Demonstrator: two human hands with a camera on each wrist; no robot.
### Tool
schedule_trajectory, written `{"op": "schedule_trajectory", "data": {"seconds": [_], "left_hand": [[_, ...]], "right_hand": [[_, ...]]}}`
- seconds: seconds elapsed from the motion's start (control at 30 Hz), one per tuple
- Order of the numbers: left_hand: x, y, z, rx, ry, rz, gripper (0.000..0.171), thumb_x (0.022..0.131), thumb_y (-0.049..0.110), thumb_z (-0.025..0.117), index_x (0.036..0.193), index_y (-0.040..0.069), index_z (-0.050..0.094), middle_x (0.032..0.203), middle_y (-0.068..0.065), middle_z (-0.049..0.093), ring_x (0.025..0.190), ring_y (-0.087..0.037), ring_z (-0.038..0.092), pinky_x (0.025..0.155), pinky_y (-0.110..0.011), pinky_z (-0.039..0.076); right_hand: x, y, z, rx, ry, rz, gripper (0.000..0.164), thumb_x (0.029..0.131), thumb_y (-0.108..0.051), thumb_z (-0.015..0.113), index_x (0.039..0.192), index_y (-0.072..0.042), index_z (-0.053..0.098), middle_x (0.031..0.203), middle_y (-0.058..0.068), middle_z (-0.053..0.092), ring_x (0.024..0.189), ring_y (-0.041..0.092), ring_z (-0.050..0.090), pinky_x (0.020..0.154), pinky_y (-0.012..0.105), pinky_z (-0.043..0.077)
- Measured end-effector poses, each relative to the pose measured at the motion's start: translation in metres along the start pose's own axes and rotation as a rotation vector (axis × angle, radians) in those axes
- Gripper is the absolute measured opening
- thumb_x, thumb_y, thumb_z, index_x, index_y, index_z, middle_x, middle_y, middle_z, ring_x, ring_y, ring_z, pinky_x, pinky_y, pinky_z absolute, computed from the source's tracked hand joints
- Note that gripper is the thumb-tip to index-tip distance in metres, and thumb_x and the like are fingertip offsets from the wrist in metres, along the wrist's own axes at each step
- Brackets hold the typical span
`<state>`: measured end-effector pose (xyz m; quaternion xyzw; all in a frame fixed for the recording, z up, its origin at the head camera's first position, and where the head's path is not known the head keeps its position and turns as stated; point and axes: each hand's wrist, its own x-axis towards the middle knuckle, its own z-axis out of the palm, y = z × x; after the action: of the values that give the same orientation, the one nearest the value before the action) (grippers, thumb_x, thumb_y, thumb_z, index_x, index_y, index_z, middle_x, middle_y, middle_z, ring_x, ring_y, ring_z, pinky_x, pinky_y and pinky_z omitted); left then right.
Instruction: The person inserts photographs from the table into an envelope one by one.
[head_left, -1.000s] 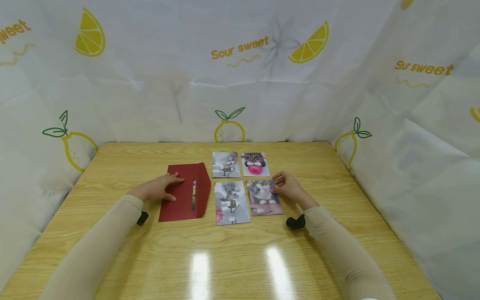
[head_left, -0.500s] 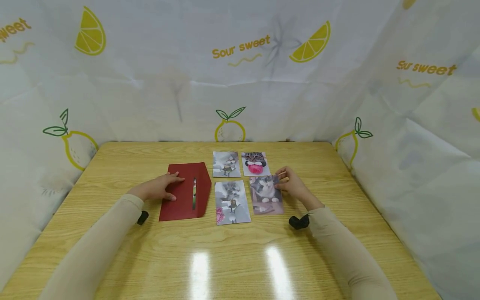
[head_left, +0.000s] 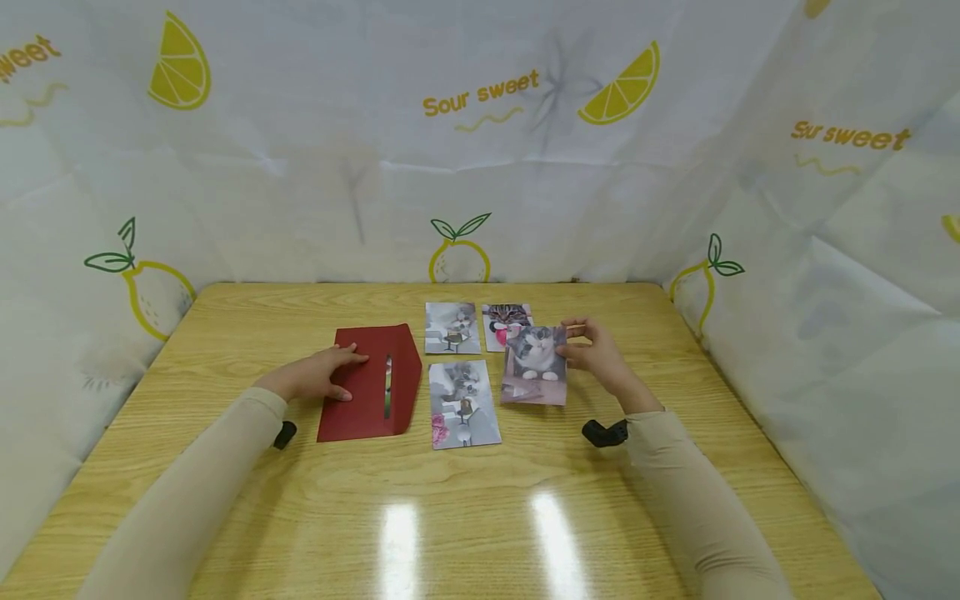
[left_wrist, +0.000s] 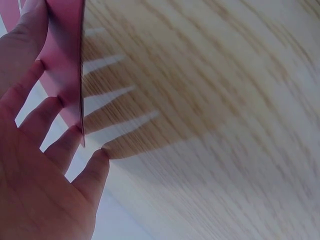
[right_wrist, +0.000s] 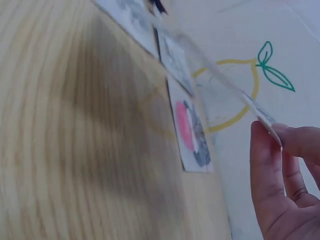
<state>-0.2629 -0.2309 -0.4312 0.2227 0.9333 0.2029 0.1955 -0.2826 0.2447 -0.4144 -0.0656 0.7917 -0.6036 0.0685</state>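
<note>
Apparently four cards [head_left: 534,367], one envelope [head_left: 372,385]

"What can you read?"
"'Sour sweet', orange lettering [head_left: 481,92] on the white sheet [head_left: 315,92] behind the desk [head_left: 465,492]."
"Anything else on it?"
"Toward the right, a second line [head_left: 851,135]. Its first word's letters run together, so it looks like 'Sur sweet'."
"And far left?"
"A slanting word [head_left: 30,52], cut off by the head view's edge. I can only make out 'weet'."
</note>
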Motion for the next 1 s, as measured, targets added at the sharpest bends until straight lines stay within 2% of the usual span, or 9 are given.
{"op": "schedule_trajectory", "data": {"seconds": [0.17,0.27,0.37,0.6,0.87,1.0], "left_hand": [[0.001,-0.002,0.0,0.0,-0.004,-0.001,0.068,0.09,0.021,0.069,0.149,0.006,0.038,0.158,-0.027,0.014,0.143,-0.052,0.01,0.112,-0.06,0.027],[0.001,-0.002,0.001,-0.002,-0.005,-0.005,0.068,0.09,0.02,0.069,0.149,0.006,0.038,0.158,-0.026,0.014,0.143,-0.052,0.01,0.112,-0.059,0.028],[0.001,-0.003,0.001,-0.008,-0.005,-0.008,0.068,0.09,0.02,0.069,0.149,0.006,0.038,0.158,-0.027,0.014,0.143,-0.052,0.01,0.111,-0.059,0.029],[0.003,-0.003,0.0,-0.027,-0.006,0.007,0.069,0.089,0.02,0.07,0.148,0.005,0.038,0.158,-0.028,0.014,0.142,-0.054,0.008,0.112,-0.06,0.027],[0.003,-0.003,0.0,-0.025,-0.004,0.005,0.068,0.089,0.018,0.07,0.148,0.005,0.038,0.157,-0.029,0.015,0.143,-0.053,0.007,0.112,-0.06,0.027],[0.002,-0.003,0.0,-0.021,-0.005,0.003,0.068,0.09,0.019,0.069,0.148,0.005,0.038,0.158,-0.028,0.014,0.143,-0.053,0.007,0.112,-0.06,0.027]], "right_hand": [[0.002,-0.005,0.006,0.118,0.018,-0.014,0.05,0.091,0.003,0.063,0.135,-0.006,0.041,0.113,0.008,0.045,0.088,0.006,0.062,0.072,0.023,0.057],[0.001,-0.01,0.014,0.173,0.019,-0.038,0.047,0.091,0.003,0.063,0.131,-0.012,0.044,0.112,0.008,0.047,0.088,0.007,0.064,0.073,0.023,0.057],[0.0,-0.015,0.023,0.201,0.013,-0.055,0.045,0.091,0.002,0.063,0.131,-0.01,0.046,0.115,0.011,0.049,0.091,0.008,0.064,0.075,0.022,0.057],[0.003,-0.018,0.045,0.177,-0.047,-0.059,0.045,0.094,-0.002,0.06,0.136,0.003,0.044,0.117,0.009,0.046,0.094,0.008,0.061,0.079,0.02,0.055],[0.005,-0.026,0.072,0.14,-0.126,-0.038,0.051,0.092,-0.001,0.063,0.139,-0.001,0.044,0.127,0.014,0.043,0.096,0.011,0.057,0.081,0.021,0.054],[0.008,-0.03,0.089,0.171,-0.142,-0.006,0.055,0.089,0.004,0.064,0.14,-0.001,0.044,0.131,0.017,0.042,0.093,0.013,0.057,0.079,0.023,0.055]]}}
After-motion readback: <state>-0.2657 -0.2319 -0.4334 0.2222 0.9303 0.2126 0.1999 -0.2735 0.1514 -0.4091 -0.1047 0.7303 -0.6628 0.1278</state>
